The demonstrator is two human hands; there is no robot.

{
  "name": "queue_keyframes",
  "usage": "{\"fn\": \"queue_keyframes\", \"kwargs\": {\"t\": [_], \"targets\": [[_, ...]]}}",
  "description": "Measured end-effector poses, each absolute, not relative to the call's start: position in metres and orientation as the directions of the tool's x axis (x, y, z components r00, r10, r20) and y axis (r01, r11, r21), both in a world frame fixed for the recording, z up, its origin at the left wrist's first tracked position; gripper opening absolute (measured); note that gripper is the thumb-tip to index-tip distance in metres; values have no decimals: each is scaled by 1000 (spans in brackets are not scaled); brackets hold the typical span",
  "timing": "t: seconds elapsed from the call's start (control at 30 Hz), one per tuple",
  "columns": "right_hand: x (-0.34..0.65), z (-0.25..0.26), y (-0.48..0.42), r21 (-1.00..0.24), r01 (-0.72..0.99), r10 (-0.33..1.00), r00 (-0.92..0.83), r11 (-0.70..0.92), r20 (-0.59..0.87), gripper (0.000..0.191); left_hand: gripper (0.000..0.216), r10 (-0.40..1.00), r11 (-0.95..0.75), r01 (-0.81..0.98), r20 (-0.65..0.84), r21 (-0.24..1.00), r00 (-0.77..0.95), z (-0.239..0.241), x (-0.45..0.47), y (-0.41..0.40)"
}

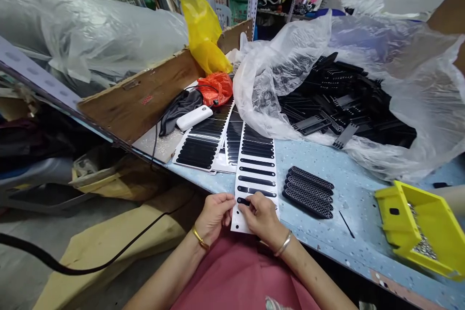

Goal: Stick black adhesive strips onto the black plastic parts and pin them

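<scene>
A white backing sheet with rows of black oblong stickers lies over the near edge of the blue table. My left hand pinches the sheet's lower left edge. My right hand pinches the end of one black sticker strip near the sheet's bottom. Just to the right of the sheet sits a small row of black mesh grille pieces.
More sticker sheets lie further back, with a white power bank and an orange bag. A clear plastic bag holds several black plastic parts. A yellow bin of small metal pieces stands at right. Another person sits far behind.
</scene>
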State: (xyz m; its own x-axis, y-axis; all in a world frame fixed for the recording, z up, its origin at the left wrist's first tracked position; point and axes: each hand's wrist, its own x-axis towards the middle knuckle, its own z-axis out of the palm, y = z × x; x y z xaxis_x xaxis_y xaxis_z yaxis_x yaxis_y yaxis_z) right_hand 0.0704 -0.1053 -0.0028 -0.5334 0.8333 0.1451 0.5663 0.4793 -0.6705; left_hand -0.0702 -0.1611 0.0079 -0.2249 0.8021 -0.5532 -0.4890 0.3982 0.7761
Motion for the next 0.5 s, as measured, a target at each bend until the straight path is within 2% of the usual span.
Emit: {"fn": "queue_keyframes", "kwargs": {"t": [0.13, 0.27, 0.4, 0.5], "targets": [[64, 0, -101, -765, 550, 872, -489, 334, 29, 30, 25, 826, 387, -582, -549, 715, -125, 13, -72, -157], [56, 5, -95, -874, 442, 888, -459, 201, -27, 20, 24, 828, 388, -546, -541, 742, -147, 16, -75, -152], [81, 22, -83, -976, 209, 926, -351, -66, -138, 18, 25, 805, 354, -341, -469, 871, -364, 13, -81, -155], [135, 44, -77, -968, -30, 938, -257, -248, -232, 17, 24, 801, 333, -100, -337, 938, -495, 9, -91, -157]]}}
